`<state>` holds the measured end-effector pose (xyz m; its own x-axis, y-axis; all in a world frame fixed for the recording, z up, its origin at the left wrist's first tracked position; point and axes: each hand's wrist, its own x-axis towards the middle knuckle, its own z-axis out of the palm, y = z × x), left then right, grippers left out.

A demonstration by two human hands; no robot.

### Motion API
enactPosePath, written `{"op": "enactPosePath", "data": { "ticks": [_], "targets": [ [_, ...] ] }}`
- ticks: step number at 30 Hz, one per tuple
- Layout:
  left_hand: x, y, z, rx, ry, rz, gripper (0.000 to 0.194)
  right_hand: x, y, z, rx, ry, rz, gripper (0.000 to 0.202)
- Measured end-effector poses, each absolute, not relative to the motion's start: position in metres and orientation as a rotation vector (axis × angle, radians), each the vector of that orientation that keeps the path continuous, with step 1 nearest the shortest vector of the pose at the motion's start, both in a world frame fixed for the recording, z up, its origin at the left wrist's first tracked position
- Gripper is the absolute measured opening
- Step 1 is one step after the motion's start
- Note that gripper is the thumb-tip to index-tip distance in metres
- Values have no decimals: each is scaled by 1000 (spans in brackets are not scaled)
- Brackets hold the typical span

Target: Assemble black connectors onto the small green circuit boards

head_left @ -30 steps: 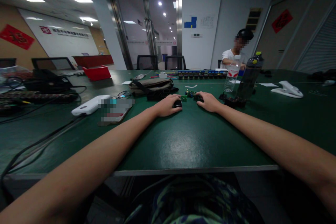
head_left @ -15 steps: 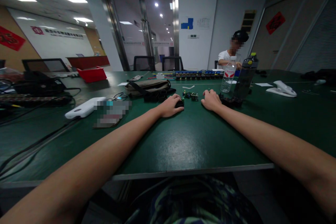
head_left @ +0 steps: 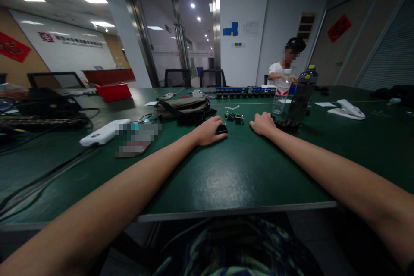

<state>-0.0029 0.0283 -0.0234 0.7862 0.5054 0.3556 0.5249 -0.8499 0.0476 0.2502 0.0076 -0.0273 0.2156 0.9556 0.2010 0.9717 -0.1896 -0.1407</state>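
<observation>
My left hand (head_left: 209, 131) is closed around a small black part (head_left: 221, 129) close to the table surface. My right hand (head_left: 262, 124) rests on the green table (head_left: 226, 172), its fingers apart and nothing visible in them. Between and just beyond my hands lie small green electronic pieces (head_left: 234, 117). Several black parts (head_left: 194, 119) sit beyond my left hand, beside a grey-brown bag (head_left: 181, 107). More black parts (head_left: 287, 126) are next to my right wrist, in front of a dark bottle (head_left: 301, 97).
A clear water bottle (head_left: 280, 95) stands beyond my right hand. A white device (head_left: 105, 132) and cables lie on the left, a white scanner-like object (head_left: 347, 110) on the right. Across the table are a red bin (head_left: 113, 91) and a person (head_left: 280, 69).
My right hand has shifted slightly right, away from the green pieces. The black part in my left hand shows a little differently between the fingers.
</observation>
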Motion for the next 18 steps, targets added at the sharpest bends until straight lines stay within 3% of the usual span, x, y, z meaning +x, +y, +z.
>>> {"op": "enactPosePath", "data": {
  "ticks": [10, 18],
  "targets": [
    [-6, 19, -20, -2954, -772, -694, 33, 235, 6, -32, -1629, -2208, -211, 17],
    [-4, 18, -23, -2953, -796, -962, 29, 218, -7, -30, -1081, -2190, -202, 25]
  ]
}}
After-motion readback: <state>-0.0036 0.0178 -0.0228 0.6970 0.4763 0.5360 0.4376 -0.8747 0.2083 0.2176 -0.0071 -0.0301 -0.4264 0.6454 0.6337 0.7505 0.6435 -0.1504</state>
